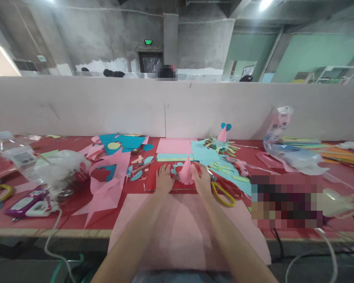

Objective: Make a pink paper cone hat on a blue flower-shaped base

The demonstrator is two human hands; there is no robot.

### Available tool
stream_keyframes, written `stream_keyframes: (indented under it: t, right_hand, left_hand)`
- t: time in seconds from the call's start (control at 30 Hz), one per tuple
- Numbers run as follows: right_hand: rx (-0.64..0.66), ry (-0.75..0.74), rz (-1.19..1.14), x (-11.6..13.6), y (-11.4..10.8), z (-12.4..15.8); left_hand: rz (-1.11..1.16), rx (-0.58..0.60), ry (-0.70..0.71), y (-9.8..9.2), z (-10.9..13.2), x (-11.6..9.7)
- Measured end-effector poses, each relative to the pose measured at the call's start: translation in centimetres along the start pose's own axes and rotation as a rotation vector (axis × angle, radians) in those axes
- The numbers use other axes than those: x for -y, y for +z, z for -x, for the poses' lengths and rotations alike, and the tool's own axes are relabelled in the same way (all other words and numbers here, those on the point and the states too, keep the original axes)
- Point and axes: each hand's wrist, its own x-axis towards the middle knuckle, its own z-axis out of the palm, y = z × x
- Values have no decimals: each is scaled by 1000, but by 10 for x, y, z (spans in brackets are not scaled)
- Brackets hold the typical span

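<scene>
A pink paper cone (187,171) with a notched lower edge stands upright on a red board (151,181) in front of me. My left hand (164,179) lies on the board to the left of the cone, its fingers spread, beside a light blue scalloped paper piece (174,169). At the cone's right side is my right hand (201,177), its fingers curved against the pink paper. Just right of that hand lie scissors with yellow and red handles (224,194).
Pink paper scraps (112,184) lie to the left, near a plastic bag (59,169) and a purple device (28,202). A finished-looking pink cone with blue tips (222,135) stands at the back. Light blue sheets (203,151) and a plastic package (297,157) are farther right.
</scene>
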Motion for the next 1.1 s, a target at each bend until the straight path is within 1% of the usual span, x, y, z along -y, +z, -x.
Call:
stream_keyframes:
  t: [0.1,0.17,0.23,0.3,0.43,0.57,0.77,0.9,1.1]
  right_hand:
    - [139,-5,78,1,4,3]
    - [178,4,106,-1,5,3]
    - [152,11,95,-3,5,2]
    - [83,25,56,-5,4,0]
    - [-16,107,-52,-6,2,-4]
    - [-41,157,-119,-5,2,-4]
    - [-47,163,-128,-8,3,-4]
    - [-60,184,-132,-8,3,-4]
    - [-53,177,-127,-6,2,-4]
  left_hand:
    - [-167,110,-1,0,2,-2]
    - [-197,136,-7,-1,2,-2]
    - [-190,128,-20,-1,1,-1]
    - [-169,108,-39,-2,0,0]
    - [-109,95,-58,-2,-2,2]
    - [-55,77,-63,-2,-4,4]
    - [4,17,-40,1,-5,8]
    - [16,-19,-34,2,-5,7]
    - [-5,-18,-24,1,-4,6]
